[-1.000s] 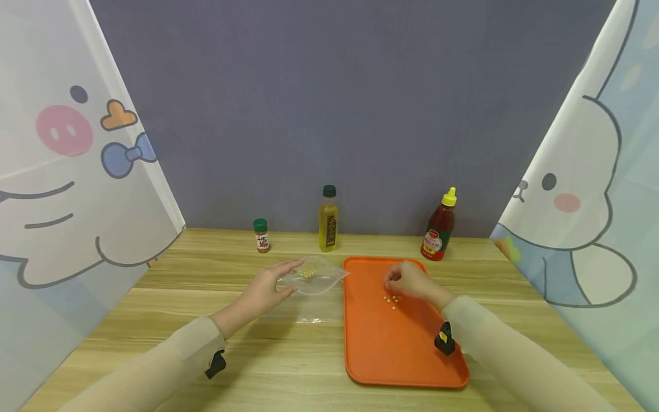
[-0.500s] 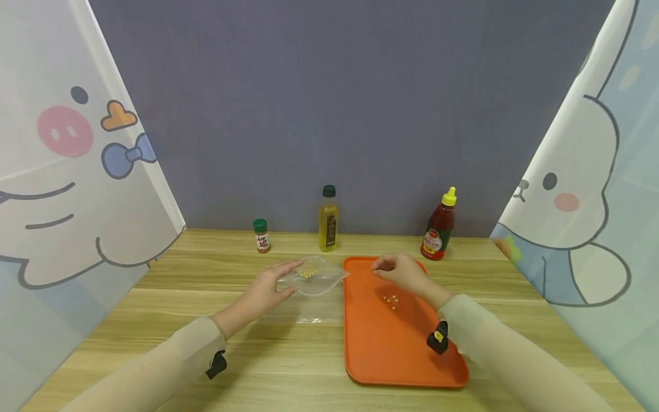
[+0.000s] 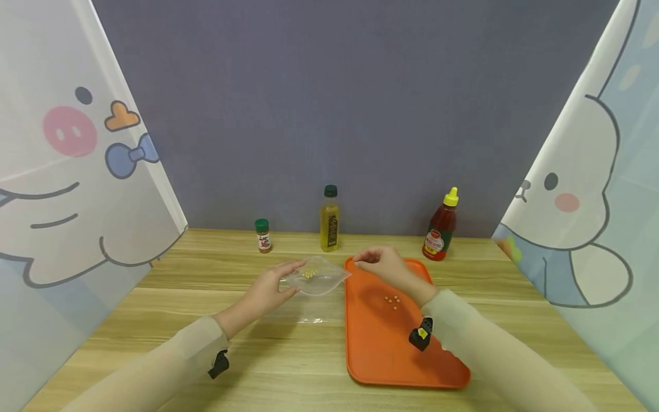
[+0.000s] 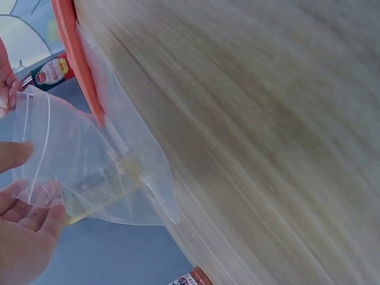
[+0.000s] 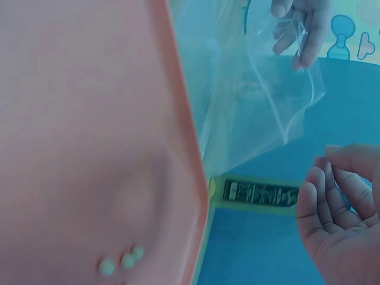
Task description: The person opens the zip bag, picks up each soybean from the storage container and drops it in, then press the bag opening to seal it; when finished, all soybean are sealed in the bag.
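Observation:
My left hand [image 3: 268,289] holds the mouth of a clear zip bag [image 4: 89,142] apart, thumb and fingers spread at its rim. Through the plastic, several small pale-yellow beans [image 3: 309,274] show in a cluster. My right hand [image 3: 383,266] hovers over the far left corner of the orange tray [image 3: 381,360], near the bag's mouth. Its thumb [image 5: 356,157] and index fingertip meet in a pinch; I cannot tell exactly what small thing is between them. Several more beans [image 3: 393,300] lie loose on the tray, behind and below that hand.
At the back of the wooden table [image 3: 288,366] stand a green-capped spice jar [image 3: 263,237], an oil bottle [image 3: 330,223] and a red sauce bottle [image 3: 440,232] with a yellow cap. A grey panel [image 3: 329,114] rises behind them.
My right hand has risen from beside the loose beans and moved left across the tray toward the bag. My left hand and the bag have stayed nearly in place.

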`<state>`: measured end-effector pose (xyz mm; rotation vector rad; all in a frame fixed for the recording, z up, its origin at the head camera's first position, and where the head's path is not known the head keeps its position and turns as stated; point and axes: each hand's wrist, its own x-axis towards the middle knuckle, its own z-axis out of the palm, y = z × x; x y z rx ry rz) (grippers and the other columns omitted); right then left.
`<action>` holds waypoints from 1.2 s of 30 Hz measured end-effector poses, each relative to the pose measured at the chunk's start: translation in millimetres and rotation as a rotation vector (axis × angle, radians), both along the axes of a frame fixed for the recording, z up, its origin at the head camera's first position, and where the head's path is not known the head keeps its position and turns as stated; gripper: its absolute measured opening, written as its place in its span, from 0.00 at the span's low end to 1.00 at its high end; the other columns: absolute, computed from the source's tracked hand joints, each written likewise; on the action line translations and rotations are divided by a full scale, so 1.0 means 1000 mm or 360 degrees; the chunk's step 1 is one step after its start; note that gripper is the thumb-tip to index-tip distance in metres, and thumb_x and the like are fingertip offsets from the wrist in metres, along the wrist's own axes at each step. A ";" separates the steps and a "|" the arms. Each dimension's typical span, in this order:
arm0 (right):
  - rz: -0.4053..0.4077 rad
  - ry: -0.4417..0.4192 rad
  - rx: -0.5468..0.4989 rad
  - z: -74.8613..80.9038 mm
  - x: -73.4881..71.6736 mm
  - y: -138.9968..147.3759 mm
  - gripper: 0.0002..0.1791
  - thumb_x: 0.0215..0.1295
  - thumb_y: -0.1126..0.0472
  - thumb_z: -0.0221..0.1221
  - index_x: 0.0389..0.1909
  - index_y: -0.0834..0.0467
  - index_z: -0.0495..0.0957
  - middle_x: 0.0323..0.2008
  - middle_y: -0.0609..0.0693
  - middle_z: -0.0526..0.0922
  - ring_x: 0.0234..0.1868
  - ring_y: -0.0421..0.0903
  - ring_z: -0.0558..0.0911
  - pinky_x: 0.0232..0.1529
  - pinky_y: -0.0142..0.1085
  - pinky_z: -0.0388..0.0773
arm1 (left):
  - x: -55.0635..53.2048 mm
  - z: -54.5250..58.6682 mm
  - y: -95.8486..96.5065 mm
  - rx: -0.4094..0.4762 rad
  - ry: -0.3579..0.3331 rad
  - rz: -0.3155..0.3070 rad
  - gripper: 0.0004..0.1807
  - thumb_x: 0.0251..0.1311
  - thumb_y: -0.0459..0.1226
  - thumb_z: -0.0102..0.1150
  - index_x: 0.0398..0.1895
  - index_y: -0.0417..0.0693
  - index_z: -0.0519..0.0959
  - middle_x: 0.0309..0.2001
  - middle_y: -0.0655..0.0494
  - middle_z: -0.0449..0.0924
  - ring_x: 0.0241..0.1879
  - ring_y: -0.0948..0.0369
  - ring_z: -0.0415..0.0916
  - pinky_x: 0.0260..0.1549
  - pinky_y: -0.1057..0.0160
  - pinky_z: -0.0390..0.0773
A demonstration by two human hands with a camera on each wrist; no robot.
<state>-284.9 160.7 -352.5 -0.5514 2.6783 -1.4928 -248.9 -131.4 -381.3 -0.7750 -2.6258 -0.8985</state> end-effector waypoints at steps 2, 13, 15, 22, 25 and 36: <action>-0.0004 0.0005 -0.0003 0.001 0.000 -0.005 0.09 0.64 0.61 0.62 0.42 0.60 0.84 0.40 0.55 0.86 0.43 0.52 0.83 0.45 0.44 0.83 | 0.000 0.000 0.001 0.0007 -0.0001 -0.0006 0.34 0.53 0.30 0.68 0.66 0.46 0.71 0.63 0.44 0.74 0.54 0.47 0.78 0.53 0.50 0.80; 0.0033 0.0020 -0.0097 0.002 0.003 -0.033 0.09 0.61 0.63 0.65 0.40 0.63 0.84 0.35 0.53 0.87 0.33 0.43 0.82 0.34 0.36 0.81 | 0.000 -0.001 0.003 0.0030 -0.0009 0.0002 0.34 0.52 0.30 0.69 0.65 0.47 0.71 0.62 0.44 0.74 0.54 0.47 0.79 0.54 0.50 0.80; 0.0045 0.0024 -0.0122 0.001 0.003 -0.036 0.10 0.61 0.63 0.65 0.40 0.65 0.84 0.33 0.53 0.87 0.31 0.43 0.81 0.31 0.34 0.81 | 0.000 -0.001 0.004 0.0037 0.0000 -0.0020 0.34 0.52 0.29 0.68 0.65 0.46 0.71 0.62 0.43 0.74 0.54 0.47 0.78 0.54 0.51 0.80; 0.0093 0.0090 -0.0119 -0.002 0.006 -0.049 0.07 0.60 0.65 0.65 0.38 0.62 0.85 0.32 0.54 0.87 0.29 0.40 0.81 0.29 0.29 0.80 | -0.001 -0.002 0.006 0.0071 0.0013 -0.0051 0.34 0.53 0.28 0.68 0.65 0.45 0.71 0.61 0.42 0.75 0.54 0.47 0.79 0.53 0.51 0.81; 0.0077 0.0149 -0.0044 -0.003 0.008 -0.053 0.06 0.59 0.65 0.65 0.38 0.59 0.86 0.31 0.52 0.87 0.28 0.38 0.81 0.29 0.29 0.80 | -0.001 -0.001 0.007 0.0076 -0.0011 -0.0034 0.34 0.53 0.29 0.68 0.66 0.46 0.71 0.61 0.43 0.76 0.53 0.47 0.79 0.52 0.51 0.81; 0.0013 0.0223 0.0110 -0.006 0.013 -0.060 0.04 0.60 0.64 0.65 0.34 0.54 0.87 0.31 0.46 0.87 0.28 0.39 0.79 0.28 0.31 0.79 | 0.000 -0.003 0.007 0.0021 0.0026 -0.0007 0.34 0.52 0.29 0.69 0.65 0.47 0.72 0.61 0.45 0.76 0.53 0.49 0.79 0.52 0.51 0.81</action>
